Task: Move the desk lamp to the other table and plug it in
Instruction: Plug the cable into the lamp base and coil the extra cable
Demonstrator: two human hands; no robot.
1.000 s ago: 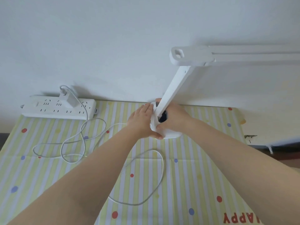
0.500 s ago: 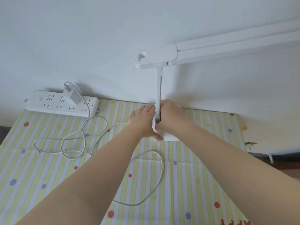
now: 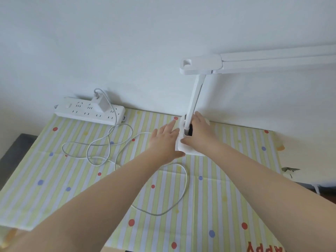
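1. Desk lamp (image 3: 195, 99) stands at rear of worktop (image 3: 54, 179), close to wall (image 3: 127, 42); white base sits on striped, dotted cloth (image 3: 227, 179), stem leans up and right, head bar runs off frame to the right.
2. Right hand (image 3: 201, 131) lies on the lamp base, just right of the stem foot; fingers curl round the foot, thumb on base top near the front edge. Gripping the lamp.
3. Left hand (image 3: 165, 140) lies just left of the base, fingers straight and spread, pointing to the wall; thumb side touches base's left edge. Open, holds nothing.
4. Lamp base thus sits between the two hands, both in contact.
5. White cable (image 3: 183, 188) loops on the cloth in front of and left of the base, passes under left forearm.
6. Power strip (image 3: 87, 111) at rear left, well apart from lamp; white adapter (image 3: 101, 104) plugged in it, cable coming off its top.
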